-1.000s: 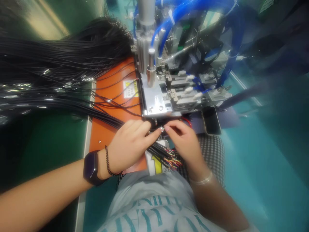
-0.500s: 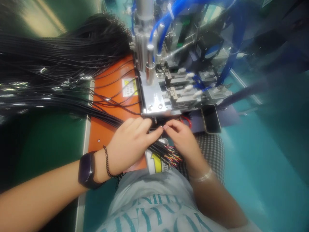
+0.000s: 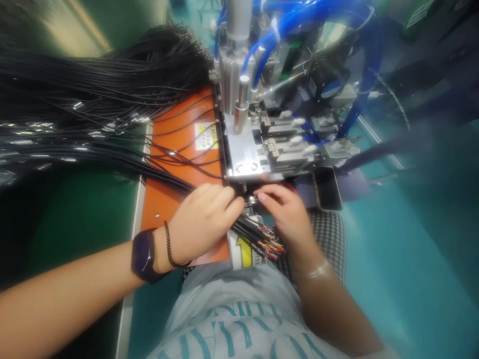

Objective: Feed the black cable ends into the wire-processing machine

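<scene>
From the head camera I have the left hand (image 3: 205, 219) back up, reaching in from the lower left with its forearm slanting upward, a dark smart band (image 3: 143, 255) on the wrist. Its fingers curl down out of my sight and its thumb lies along the forefinger side. The black cable bundle (image 3: 258, 234) runs across the orange panel (image 3: 164, 204), under this hand, and comes out beyond the thumb with its multicoloured wire ends (image 3: 272, 245) fanned near the right palm. I cannot tell whether the hidden fingers clasp any cable.

I see the right hand (image 3: 290, 214) come up from the lower right, bent at the wrist, forefinger and thumb extended leftward with their tips close together. They are at a small bright piece (image 3: 251, 199) lying between the two hands, just below the front edge of the metal plate (image 3: 243, 154). At this blur I cannot tell whether they pinch it. The two hands are near each other but apart.
</scene>
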{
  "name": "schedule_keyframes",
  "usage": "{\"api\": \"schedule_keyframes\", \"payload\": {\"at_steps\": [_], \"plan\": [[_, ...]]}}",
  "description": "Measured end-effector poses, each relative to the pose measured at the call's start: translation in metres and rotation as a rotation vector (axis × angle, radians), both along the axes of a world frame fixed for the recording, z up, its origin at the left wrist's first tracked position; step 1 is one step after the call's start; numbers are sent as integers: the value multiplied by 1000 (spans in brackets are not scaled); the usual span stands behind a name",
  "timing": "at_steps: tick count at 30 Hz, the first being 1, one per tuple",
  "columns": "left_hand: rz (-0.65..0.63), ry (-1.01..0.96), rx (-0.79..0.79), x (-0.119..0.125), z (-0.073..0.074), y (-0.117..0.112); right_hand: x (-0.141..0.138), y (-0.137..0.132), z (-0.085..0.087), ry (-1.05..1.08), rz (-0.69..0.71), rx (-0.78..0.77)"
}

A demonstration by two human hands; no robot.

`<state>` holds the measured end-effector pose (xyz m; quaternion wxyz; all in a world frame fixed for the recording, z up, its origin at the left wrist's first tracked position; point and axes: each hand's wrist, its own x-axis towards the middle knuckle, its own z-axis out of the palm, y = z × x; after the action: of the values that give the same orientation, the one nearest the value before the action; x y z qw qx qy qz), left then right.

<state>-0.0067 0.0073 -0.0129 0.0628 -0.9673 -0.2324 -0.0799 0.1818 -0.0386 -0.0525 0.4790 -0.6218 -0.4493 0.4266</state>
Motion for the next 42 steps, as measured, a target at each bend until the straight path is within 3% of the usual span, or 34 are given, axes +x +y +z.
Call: {"api": "schedule_keyframes", "payload": {"at_steps": [5,10,14,22,24,26,27,29,31,32,36,42], "plan": [[15,57,18,2,11,-3,-5,0,1,-181,-64,-34],[52,139,-39,0,24,-12,-6,5,3,-84,-15,-159],[108,163,19,-2,25,-24,-4,8,4,-64,5,-181],[81,145,39,-2,22,-23,2,-8,7,-153,21,46],[90,138,13,-2,22,-19,7,-17,13,-259,169,203],[99,131,-5,-1,23,-17,12,-23,18,-346,402,370],[100,129,-10,0,23,-16,13,-25,19,-378,423,403],[98,135,-17,1,23,-16,13,-24,17,-399,252,329],[100,146,-18,2,22,-17,10,-16,10,-341,58,142],[103,150,-18,2,22,-17,8,-12,6,-295,32,52],[101,160,-16,2,20,-19,3,2,-3,-148,116,-99],[98,164,-39,1,19,-18,-5,5,1,12,67,-177]]}}
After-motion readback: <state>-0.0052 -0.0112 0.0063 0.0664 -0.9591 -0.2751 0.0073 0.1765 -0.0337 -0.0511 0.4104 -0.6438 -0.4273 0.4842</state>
